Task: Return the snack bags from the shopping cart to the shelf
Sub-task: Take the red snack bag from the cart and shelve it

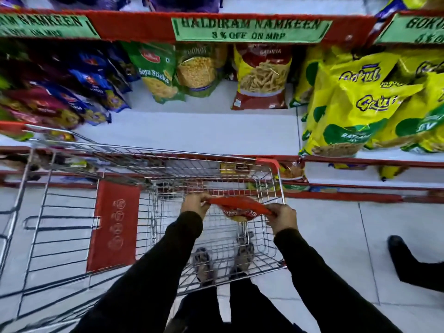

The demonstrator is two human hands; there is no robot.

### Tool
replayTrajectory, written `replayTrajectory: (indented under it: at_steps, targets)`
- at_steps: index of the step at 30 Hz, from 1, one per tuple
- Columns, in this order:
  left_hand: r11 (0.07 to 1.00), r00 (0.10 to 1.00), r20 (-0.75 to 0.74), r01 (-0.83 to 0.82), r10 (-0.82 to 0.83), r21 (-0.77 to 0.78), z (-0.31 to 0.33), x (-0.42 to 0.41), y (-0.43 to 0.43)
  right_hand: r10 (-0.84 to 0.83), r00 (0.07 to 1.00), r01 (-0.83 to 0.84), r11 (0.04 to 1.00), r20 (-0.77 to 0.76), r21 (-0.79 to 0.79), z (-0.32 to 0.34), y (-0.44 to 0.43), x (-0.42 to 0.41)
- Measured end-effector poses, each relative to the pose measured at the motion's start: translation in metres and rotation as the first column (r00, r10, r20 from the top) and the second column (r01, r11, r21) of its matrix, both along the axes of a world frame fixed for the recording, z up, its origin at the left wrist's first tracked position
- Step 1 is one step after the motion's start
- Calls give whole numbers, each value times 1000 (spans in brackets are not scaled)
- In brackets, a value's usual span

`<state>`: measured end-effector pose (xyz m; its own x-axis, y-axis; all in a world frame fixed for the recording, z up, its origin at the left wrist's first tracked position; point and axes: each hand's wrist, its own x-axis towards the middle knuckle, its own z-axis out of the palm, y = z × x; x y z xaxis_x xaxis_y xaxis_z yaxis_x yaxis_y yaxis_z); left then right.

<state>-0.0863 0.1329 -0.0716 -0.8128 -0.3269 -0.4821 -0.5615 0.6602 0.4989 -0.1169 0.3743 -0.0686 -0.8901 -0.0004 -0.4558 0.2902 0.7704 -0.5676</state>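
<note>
Here the red snack bag [240, 207] hangs above the inside of the shopping cart [153, 183], near the cart's right-hand end, stretched almost flat btw. the two hands. The left hand [195, 205] pinches the bag's left edge, thumb and fingers closed on the foil; the right hand [283, 217] pinches the right edge the same way, fingers curled over it. The bag sags a little in the middle, and white letters and a yellow patch show on its underside. Both arms come in from the bottom of the view in dark sleeves [158, 267], bent a bit inward, w/ wrists about level and knuckles up. Below the bag, the wire floor of the cart shows through, and under it the person's shoes [204, 265] on the pale tile floor [336, 236]. A red plastic flap [113, 224] stands in the cart to the left of the hands. Beyond the cart is the shelf [192, 131], white, w/ a bare stretch in front. At its back stand a green Soya Sticks bag [156, 70] and a red-and-yellow bag [262, 78]; yellow bags [355, 99] crowd the right, blue and pink ones [79, 92] the left. A green sign [249, 30] on the red shelf edge above reads HALDIRAM NAMKEEN. Another person's dark shoe [403, 255] is at far right.
</note>
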Motion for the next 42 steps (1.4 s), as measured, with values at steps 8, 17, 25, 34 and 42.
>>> replayTrajectory:
  at_steps: [8,17,25,34,42]
  targets:
    - [925,908,-285,-216,308,312,41,23,9,-153,976,101,949,-154,-299,46,8,12]
    - [800,658,-536,-176,529,574,136,1,13,-460,838,185,746,-294,-639,141,-3,-7]
    - [826,445,-744,17,498,563,259,-53,18,-611,684,-38,516,-399,-856,253,-7,-61]
    - [777,285,-800,217,529,591,391,-147,38,-641,540,-267,484,-545,-833,394,0,-146]
    - [690,245,-710,176,660,702,444,-229,63,-610,511,-241,574,-605,-782,442,8,-235]
